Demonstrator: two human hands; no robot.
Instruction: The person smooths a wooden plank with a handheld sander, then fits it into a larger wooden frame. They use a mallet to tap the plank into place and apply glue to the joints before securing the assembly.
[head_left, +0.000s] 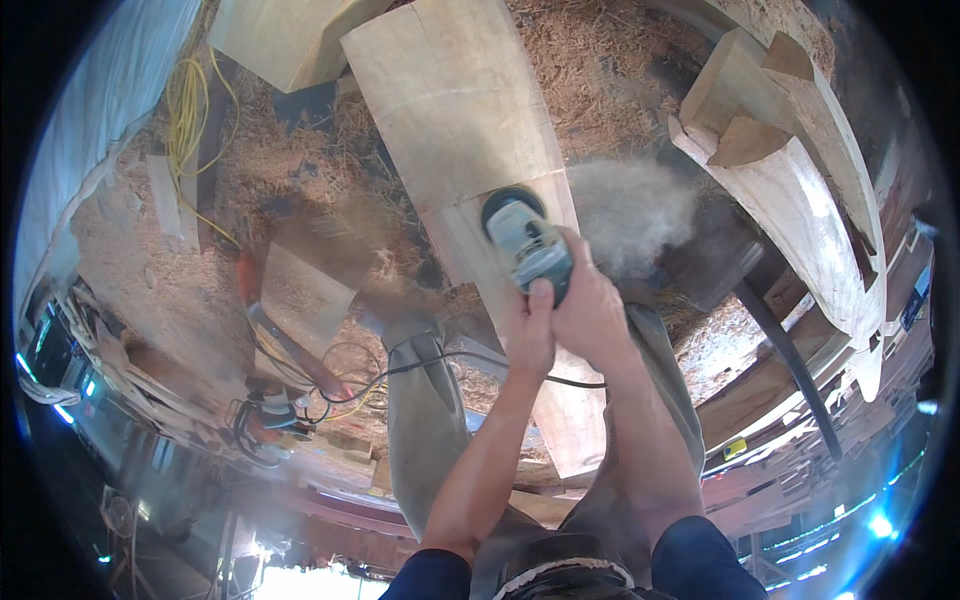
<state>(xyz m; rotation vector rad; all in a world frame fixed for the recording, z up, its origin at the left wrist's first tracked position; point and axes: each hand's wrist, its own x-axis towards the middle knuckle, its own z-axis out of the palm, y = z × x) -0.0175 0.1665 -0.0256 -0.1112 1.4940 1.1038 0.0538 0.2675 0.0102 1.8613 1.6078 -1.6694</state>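
Note:
A long, wide pale wooden plank (460, 110) runs from the far edge down between my legs. On its middle, an angle grinder (530, 245) with a round dark disc rests against the wood, and a cloud of dust blows off to the right. My right hand (592, 310) is wrapped round the grinder's body. Close beside it, my left hand (532, 335) is closed at the tool's rear end, thumb up against it; its fingers are partly hidden. A black power cord (470, 356) passes below my hands toward the left.
Wood shavings (610, 60) cover the ground. Curved hollowed timbers (790, 190) lie at the right, near a dark bar (790, 365). A coiled yellow cord (188, 110) hangs at the far left. Tangled cables and a tool (275, 415) lie left of my leg, near an orange-ended long-handled tool (290, 340).

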